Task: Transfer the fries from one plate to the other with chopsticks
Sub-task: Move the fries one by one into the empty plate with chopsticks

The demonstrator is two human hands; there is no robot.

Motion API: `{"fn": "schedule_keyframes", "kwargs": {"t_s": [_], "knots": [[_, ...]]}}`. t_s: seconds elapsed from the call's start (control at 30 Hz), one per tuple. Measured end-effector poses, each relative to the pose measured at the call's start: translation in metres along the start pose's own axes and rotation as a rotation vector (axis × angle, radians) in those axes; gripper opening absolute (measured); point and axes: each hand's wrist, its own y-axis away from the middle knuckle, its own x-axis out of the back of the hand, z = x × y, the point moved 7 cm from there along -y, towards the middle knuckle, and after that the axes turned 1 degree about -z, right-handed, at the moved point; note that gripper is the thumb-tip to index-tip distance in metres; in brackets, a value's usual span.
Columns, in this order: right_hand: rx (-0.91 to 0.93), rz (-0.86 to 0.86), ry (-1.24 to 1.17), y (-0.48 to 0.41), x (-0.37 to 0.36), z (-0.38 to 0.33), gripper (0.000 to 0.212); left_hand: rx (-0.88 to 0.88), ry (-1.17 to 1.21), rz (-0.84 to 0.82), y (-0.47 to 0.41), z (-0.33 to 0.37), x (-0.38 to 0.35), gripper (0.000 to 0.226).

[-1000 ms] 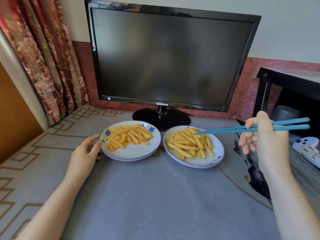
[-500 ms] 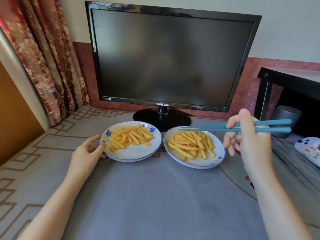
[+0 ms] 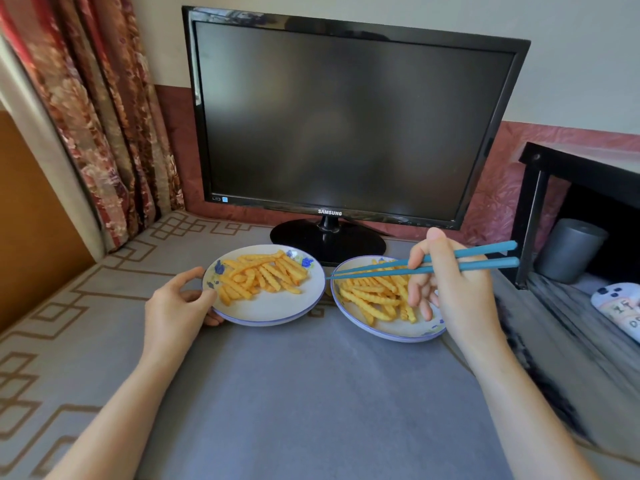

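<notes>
Fries (image 3: 263,275) heaped on left plate (image 3: 270,315), centre-left of frame; similar heap on right plate (image 3: 398,336), centre-right. Your chopsticks (image 3: 485,264) carry nothing, tips over gap between plates. Your right hand (image 3: 450,282) grips chopsticks; left hand (image 3: 176,303) holds left plate's rim. Likely most of transfer left; source plate unclear.

On the surface (image 3: 311,393), two plates sit just beside each other: left plate (image 3: 263,311) carrying fries (image 3: 263,275), right plate (image 3: 391,332) carrying further fries (image 3: 374,296). The monitor (image 3: 346,123) stands behind both. The left hand (image 3: 173,306) grips the left plate's left rim. The right hand (image 3: 457,289), above the right plate, holds the chopsticks (image 3: 377,270), tips pointing left over the gap. Curtain (image 3: 104,116) far left. Side table (image 3: 581,168) at right, cup (image 3: 568,251) beneath it.
</notes>
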Motion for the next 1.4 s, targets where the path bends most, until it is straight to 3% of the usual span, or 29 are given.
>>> {"fn": "schedule_keyframes", "kwargs": {"t_s": [0.27, 0.6, 0.83, 1.07, 1.4], "knots": [[-0.014, -0.086, 0.063, -0.013, -0.020, 0.000, 0.043, 0.010, 0.026, 0.134, 0.006, 0.002, 0.019, 0.039], [-0.083, -0.182, 0.341, -0.046, -0.069, -0.004, 0.044, 0.040, 0.040, 0.129, 0.003, -0.004, 0.020, 0.036], [-0.151, -0.142, 0.435, -0.051, -0.075, -0.002, 0.043, 0.044, 0.054, 0.135, 0.003, -0.005, 0.020, 0.032], [-0.175, -0.016, 0.387, -0.050, -0.065, 0.006, 0.044, 0.048, 0.035, 0.139, 0.003, -0.006, 0.020, 0.031], [-0.124, 0.167, 0.060, -0.040, -0.034, 0.003, 0.043, 0.055, 0.018, 0.140, 0.004, -0.005, 0.020, 0.030]]}}
